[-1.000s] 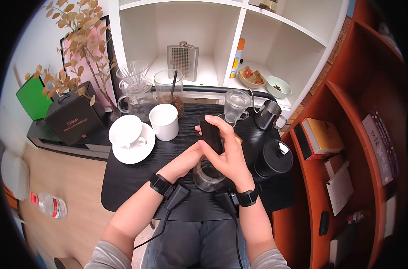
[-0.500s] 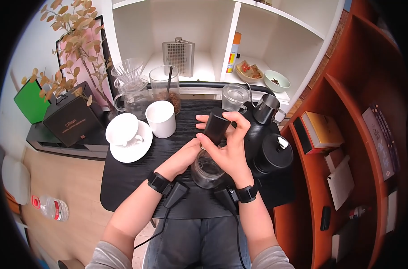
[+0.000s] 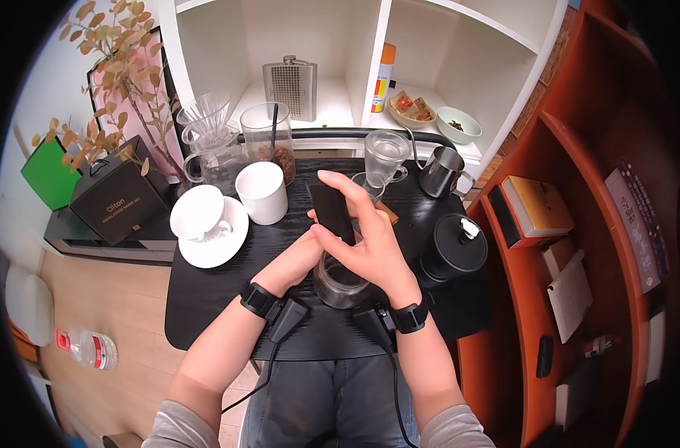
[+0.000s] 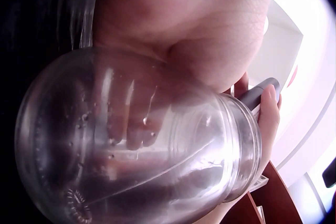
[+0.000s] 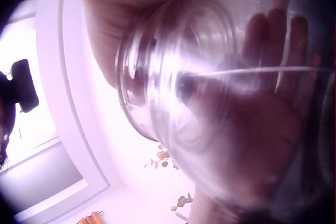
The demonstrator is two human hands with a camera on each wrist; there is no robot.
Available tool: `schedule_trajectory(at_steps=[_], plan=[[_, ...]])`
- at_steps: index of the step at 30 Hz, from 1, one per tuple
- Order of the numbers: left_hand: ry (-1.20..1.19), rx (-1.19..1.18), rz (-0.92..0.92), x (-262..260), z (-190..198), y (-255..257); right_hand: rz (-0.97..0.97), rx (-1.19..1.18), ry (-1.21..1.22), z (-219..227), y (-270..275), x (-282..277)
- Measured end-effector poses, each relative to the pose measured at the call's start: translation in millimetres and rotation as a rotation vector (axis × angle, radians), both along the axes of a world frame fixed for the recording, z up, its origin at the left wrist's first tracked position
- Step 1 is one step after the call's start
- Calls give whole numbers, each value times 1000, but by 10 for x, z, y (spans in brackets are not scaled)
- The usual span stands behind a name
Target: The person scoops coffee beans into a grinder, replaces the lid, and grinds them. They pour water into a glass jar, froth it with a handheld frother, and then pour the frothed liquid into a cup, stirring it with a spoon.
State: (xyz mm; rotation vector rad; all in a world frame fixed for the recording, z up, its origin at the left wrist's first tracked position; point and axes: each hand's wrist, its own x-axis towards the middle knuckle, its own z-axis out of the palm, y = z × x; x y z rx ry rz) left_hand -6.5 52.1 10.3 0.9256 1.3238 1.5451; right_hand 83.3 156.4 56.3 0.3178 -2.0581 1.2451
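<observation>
A glass jar stands on the black table close to the person. My left hand curves round its far left side, and its fingers show through the glass in the left wrist view. Above the jar's mouth, my right hand pinches a black whisk handle between thumb and fingers. From this handle a thin metal shaft runs down inside the jar to a small wire coil near the bottom. The handle leans to the left in the head view.
A white cup on a saucer, a white mug and a glass canister stand left. To the right are a glass cup, a steel kettle and a black lidded canister. Shelves rise behind.
The black handle's top has swung from leaning right to leaning left, with the right hand moving along. The head view has shifted slightly; the left hand stays at the jar.
</observation>
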Motion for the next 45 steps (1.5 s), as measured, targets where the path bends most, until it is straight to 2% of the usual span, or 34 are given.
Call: schedule_trajectory(at_steps=[2, 5, 8, 10, 16, 22, 24, 25, 28, 30, 34, 36, 45], plan=[[-9, -20, -4, 15, -29, 1, 20, 5, 31, -25, 15, -14], [-59, 54, 110, 39, -74, 31, -49, 134, 109, -50, 36, -32], [-104, 44, 118, 27, -73, 20, -122, 125, 179, -98, 35, -53], [-154, 26, 51, -7, -61, 22, -119, 65, 204, -183, 46, -84], [-116, 18, 52, 28, -29, 31, -67, -31, 260, -183, 23, -93], [-39, 12, 65, 35, 7, 29, -62, -59, 112, -66, 11, -2], [-35, 55, 65, 46, 11, 40, 1, -103, -113, 20, 4, 52], [-29, 97, 62, 49, 14, 42, 3, -102, -115, 13, 5, 49], [-17, 26, 41, 46, 56, -3, 45, -92, -48, -12, 4, 17], [-35, 30, 50, -8, -54, 19, 25, -1, 24, -12, 8, 2], [-119, 63, 78, 0, -94, 34, 9, 1, 69, -44, 14, -16], [-135, 53, 42, -6, -66, 29, -65, 73, 125, -64, 24, -31], [-120, 32, 22, 41, 24, 21, -51, 23, 247, -113, 21, -84]])
